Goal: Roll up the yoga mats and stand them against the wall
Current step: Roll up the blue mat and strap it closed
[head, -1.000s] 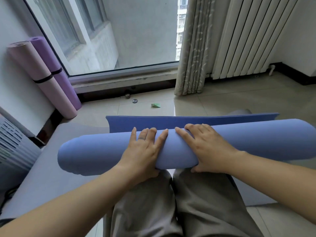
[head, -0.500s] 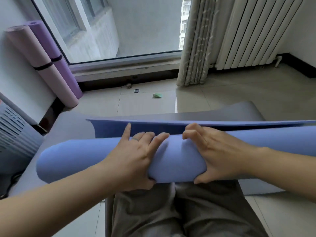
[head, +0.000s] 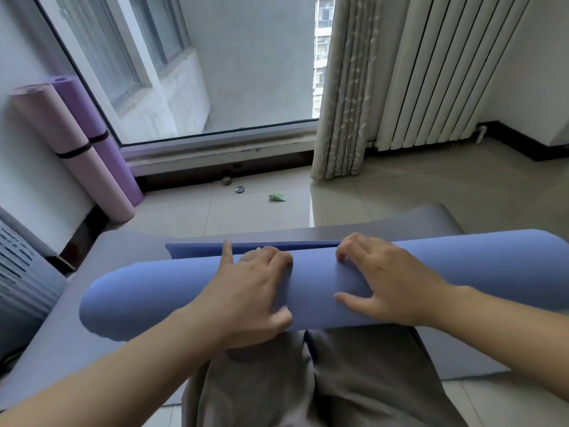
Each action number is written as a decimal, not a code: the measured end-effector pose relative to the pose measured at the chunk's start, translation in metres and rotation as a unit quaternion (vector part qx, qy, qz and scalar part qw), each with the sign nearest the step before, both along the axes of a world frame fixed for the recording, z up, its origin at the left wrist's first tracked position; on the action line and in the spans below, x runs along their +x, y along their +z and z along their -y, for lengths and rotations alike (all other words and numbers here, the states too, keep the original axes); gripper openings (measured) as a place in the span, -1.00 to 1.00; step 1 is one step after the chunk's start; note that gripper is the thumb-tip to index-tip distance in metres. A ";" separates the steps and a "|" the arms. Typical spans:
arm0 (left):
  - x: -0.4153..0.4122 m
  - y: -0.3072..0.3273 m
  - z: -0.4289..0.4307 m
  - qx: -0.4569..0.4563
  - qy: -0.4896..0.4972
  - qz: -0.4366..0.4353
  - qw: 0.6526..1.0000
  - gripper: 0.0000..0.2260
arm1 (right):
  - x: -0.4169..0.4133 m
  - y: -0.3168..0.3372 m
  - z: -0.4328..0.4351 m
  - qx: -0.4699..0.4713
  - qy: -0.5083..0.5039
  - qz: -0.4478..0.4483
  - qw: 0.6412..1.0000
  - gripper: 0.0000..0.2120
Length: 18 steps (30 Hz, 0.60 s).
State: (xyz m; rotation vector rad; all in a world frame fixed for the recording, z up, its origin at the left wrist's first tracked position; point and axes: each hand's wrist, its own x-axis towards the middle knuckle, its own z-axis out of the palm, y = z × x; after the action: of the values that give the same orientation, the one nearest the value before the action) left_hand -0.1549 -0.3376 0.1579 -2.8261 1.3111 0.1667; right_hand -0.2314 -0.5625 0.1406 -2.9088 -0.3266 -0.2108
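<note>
The nearly rolled blue mat (head: pixel 154 298) lies across the person's knees, over a grey mat (head: pixel 55 337) on the floor (head: pixel 431 195). The left grip (head: pixel 249 291) and right grip (head: pixel 388 285) both curl round its middle, fingers on top, thumbs on the near side. A pink roll (head: pixel 70 149) and a purple roll (head: pixel 103 143) stand against the left wall (head: pixel 30 186).
</note>
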 end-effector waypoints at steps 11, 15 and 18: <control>0.039 -0.018 0.068 0.064 0.036 -0.021 0.997 -0.08 | 0.039 -0.020 0.003 0.089 -0.137 0.018 0.986 -0.19; 0.066 -0.022 0.074 0.052 0.074 -0.089 0.992 -0.19 | 0.024 -0.040 0.008 0.386 -0.358 0.251 0.812 -0.60; 0.079 -0.027 0.078 0.056 0.080 -0.113 0.989 -0.22 | 0.011 -0.045 0.022 0.585 -0.533 0.284 0.542 -0.57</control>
State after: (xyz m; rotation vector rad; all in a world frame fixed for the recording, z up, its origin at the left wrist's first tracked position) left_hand -0.0761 -0.4158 0.1305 -2.8816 1.0654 0.5614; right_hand -0.2206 -0.5845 0.0956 -1.2058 1.1257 -1.0317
